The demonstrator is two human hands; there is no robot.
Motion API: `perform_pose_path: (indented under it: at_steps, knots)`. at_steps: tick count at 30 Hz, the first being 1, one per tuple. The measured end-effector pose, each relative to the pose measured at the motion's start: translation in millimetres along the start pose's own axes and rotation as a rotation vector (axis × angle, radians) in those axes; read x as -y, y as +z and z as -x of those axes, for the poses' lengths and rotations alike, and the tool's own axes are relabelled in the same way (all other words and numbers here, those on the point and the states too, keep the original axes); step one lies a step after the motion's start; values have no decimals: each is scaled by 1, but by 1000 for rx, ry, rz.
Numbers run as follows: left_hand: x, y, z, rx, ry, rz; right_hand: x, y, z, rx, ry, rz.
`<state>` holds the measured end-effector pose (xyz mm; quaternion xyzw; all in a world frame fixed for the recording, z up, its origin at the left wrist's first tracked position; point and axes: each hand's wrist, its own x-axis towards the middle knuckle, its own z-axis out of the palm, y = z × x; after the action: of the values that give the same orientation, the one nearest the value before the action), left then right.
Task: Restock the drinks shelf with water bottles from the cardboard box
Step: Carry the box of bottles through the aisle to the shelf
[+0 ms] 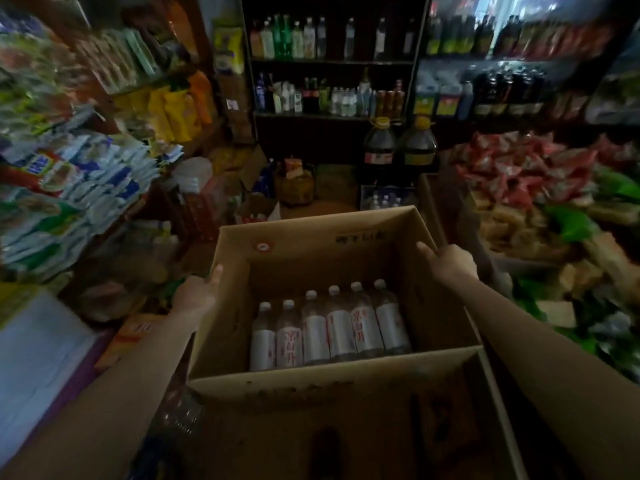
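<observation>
Cardboard box (322, 268): open-topped, flaps raised, held between both hands in the shop aisle.
Left hand (198, 293): grips the box's left flap edge, thumb on top.
Right hand (450, 263): grips the right flap edge near the far right corner, fingers curled over it.
Hands: well apart, one per side of the box.
Water bottles (329, 329): six, white caps, lying in one row on the box floor along its near wall.
Drinks shelf (334, 62): dark unit ahead, beyond the box's far wall, bottles on two levels.
Oil jugs (400, 142): two, yellow-capped, below the shelf.
</observation>
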<state>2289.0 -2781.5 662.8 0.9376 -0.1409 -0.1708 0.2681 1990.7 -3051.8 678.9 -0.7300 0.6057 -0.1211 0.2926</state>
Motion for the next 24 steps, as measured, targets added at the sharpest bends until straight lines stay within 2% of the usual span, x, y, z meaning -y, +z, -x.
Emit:
perform_pose_path:
  at_steps: [6,13,16,20,24]
  knots:
    - [-73,24,-136,38,-97,80,76,23,-156,45,-66,10]
    - [-132,49,-273,2,-162,79,162,68,-330,97,-201,128]
    - [-141,65,-324,-65,-218,113,206,100,-405,157,-284,149]
    - [-158,73,-370,-155,-352,269,279,140,-486,222,-418,226]
    - [-166,71,-418,-239,-473,272,355,186,-548,273,-547,239]
